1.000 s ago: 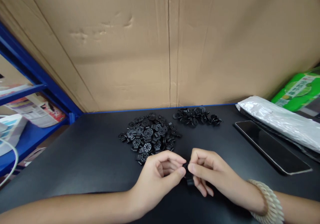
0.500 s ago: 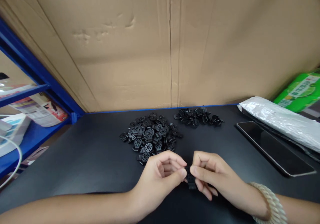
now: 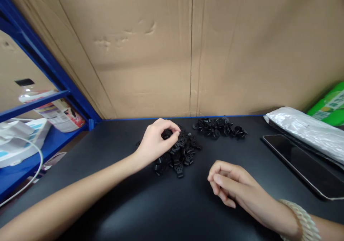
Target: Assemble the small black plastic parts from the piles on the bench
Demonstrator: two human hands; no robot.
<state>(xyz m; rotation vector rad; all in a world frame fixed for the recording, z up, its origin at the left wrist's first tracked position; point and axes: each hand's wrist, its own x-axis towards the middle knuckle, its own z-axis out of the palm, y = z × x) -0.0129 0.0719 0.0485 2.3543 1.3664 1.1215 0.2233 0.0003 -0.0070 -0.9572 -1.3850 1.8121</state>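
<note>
Once joined, left hand (image 3: 157,140) at pile (image 3: 178,155)

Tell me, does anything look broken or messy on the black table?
Nothing looks broken. The black plastic parts lie in two loose piles, heaped, not spilled. The cardboard wall behind has dents and creases.

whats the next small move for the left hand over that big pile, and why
Probably close the fingertips on one black disc and lift it clear. The left hand sits on the larger pile of black parts, fingers curled round a piece at its top, while the right hand rests loosely curled on the black table, apart from both piles.
</note>
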